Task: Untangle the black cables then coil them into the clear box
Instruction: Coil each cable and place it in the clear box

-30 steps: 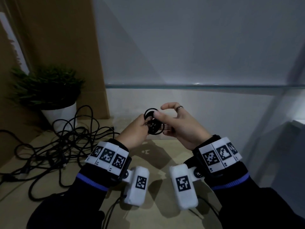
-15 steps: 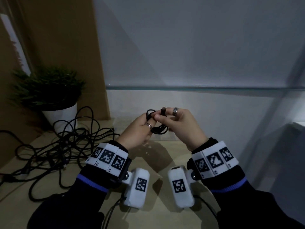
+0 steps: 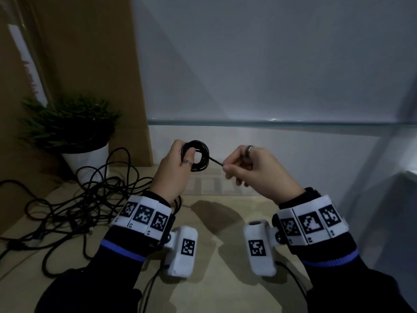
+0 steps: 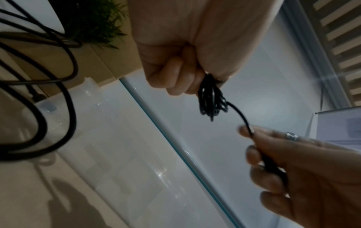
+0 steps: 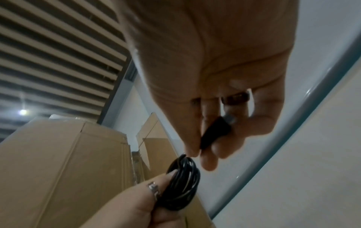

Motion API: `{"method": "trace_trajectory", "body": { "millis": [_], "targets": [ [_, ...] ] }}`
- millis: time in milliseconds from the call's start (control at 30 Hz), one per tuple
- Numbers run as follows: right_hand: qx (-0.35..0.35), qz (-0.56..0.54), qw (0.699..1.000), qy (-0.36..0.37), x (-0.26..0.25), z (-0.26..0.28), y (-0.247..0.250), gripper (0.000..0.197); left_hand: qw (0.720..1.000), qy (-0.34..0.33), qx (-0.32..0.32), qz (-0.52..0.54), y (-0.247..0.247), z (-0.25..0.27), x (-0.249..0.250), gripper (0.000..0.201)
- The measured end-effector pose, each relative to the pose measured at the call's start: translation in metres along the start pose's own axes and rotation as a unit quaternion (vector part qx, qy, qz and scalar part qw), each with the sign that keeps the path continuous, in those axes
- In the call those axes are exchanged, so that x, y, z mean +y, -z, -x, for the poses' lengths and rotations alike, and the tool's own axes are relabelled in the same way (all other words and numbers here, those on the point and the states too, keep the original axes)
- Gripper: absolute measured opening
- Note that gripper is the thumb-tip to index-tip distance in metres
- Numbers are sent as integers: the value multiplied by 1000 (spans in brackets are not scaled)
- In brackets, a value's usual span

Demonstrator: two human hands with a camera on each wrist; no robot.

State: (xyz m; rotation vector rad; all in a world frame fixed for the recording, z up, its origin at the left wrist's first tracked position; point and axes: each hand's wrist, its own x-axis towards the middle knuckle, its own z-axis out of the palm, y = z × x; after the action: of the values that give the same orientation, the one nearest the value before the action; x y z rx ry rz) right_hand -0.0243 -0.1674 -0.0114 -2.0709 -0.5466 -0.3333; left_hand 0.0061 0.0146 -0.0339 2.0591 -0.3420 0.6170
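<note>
In the head view, a small black coil is held upright above the table by the left hand, thumb pressed across its rings. A short tail runs level from the coil toward the right, where it is pinched by the right hand. A tangle of black cables is spread on the table at left, partly hidden by the sleeve, beside a potted plant

In the left wrist view, the coil is seen edge-on, hanging below curled fingers; the clear box is faintly made out beneath

In the right wrist view, a plug is gripped between curled fingers, its tip pointing up-right; the picture is blurred
</note>
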Motion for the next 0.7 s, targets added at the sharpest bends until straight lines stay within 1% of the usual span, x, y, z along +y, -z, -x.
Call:
{"method": "trace_trajectory", "body": {
  "millis": [33, 100, 167, 233, 300, 367, 400, 467, 500, 567, 633, 700],
  "targets": [
    [-23, 36, 999, -1, 0, 0, -2, 15, 1000, -9, -3, -12, -1, 0, 0, 13],
    [-44, 79, 996, -2, 0, 1, -6, 21, 999, -30, -17, -36, -4, 3, 1, 14],
    [-51, 86, 995, -13, -2, 1, -10, 16, 997, -50, -29, -60, -6, 5, 2, 14],
    [-37, 98, 994, -13, -3, 1, -16, 3, 995, -58, -32, -70, -6, 6, 5, 14],
    [8, 120, 993, 5, -2, 0, -20, 14, 995, -60, -40, -69, -6, 7, 8, 17],
    [61, 134, 989, 24, -4, 0, -21, 21, 992, -52, -91, -74, -5, 10, 11, 17],
    [71, 136, 988, 26, -4, 0, -20, 22, 988, -44, -128, -75, -6, 11, 12, 15],
    [47, 145, 988, 15, -5, 0, -19, 22, 981, -35, -178, -68, -6, 13, 13, 13],
    [25, 153, 988, 9, -6, 1, -19, 24, 980, -37, -185, -66, -6, 13, 13, 13],
    [-7, 161, 987, 6, -7, 3, -21, 30, 982, -39, -172, -63, -6, 12, 12, 12],
    [6, 161, 987, 13, -5, 2, -22, 31, 987, -40, -145, -49, -6, 10, 10, 10],
    [31, 177, 983, 33, -4, 1, -20, 27, 988, -43, -136, -53, -6, 10, 8, 17]
  ]
}}
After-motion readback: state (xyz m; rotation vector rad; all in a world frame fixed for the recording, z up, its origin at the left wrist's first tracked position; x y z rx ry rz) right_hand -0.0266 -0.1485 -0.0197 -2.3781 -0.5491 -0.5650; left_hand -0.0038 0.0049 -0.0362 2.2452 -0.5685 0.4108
